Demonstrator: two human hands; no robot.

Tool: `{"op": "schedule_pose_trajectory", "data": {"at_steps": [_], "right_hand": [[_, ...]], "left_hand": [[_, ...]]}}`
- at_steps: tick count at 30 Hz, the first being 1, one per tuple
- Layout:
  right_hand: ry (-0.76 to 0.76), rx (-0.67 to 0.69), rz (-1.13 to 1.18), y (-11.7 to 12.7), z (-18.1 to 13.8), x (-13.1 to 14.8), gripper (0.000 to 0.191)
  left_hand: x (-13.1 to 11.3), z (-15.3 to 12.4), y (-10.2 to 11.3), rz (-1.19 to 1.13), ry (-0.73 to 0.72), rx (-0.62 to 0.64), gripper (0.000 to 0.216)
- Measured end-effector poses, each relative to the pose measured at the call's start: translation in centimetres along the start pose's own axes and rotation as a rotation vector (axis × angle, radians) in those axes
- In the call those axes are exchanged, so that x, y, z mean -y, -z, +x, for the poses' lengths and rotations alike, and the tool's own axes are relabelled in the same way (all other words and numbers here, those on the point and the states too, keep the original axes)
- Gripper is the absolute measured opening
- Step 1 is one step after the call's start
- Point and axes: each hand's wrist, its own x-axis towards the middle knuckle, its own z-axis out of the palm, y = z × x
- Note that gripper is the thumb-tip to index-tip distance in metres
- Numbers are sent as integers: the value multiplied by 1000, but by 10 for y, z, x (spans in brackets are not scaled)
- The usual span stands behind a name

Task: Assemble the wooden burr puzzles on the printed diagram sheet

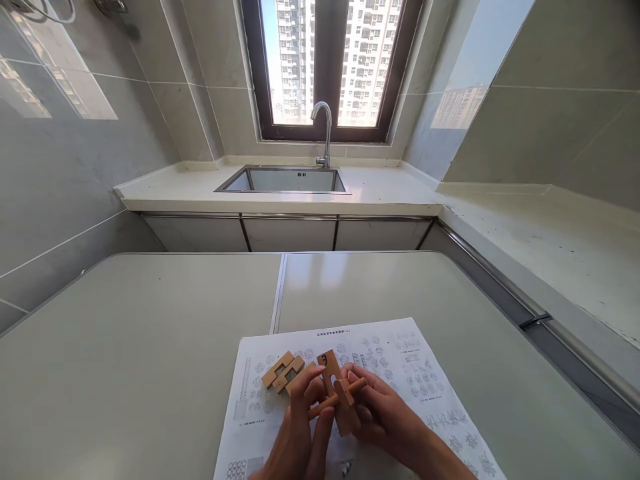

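Over the printed sheet, both hands are closed around a partly joined wooden puzzle. It has a flat wooden piece (330, 367) with a dark mark at its upper end and a hole, and a smaller block (344, 393) across its middle. A thin round wooden rod (327, 403) runs crosswise through or against that block; which one, I cannot tell. My left hand (303, 423) pinches the rod's left part. My right hand (385, 410) grips the puzzle from the right, by the rod's other end. Notched wooden pieces (284, 371) lie on the paper, partly hidden behind my left hand.
The printed sheet (400, 393), full of small line drawings, lies on a pale table (150, 347) with a seam (278, 293). Beyond the table are a counter (175, 190) with a steel sink (295, 179), a faucet (327, 133) and a window. Another counter (550, 233) runs along the right.
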Motion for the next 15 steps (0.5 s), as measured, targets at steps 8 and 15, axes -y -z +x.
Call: {"op": "schedule_pose_trajectory", "data": {"at_steps": [8, 15], "right_hand": [[-10, 116, 9, 9, -4, 3, 39], [0, 109, -36, 13, -3, -1, 36]], "left_hand": [[-8, 5, 9, -47, 104, 124, 83], [-8, 5, 14, -16, 133, 153, 79]]}}
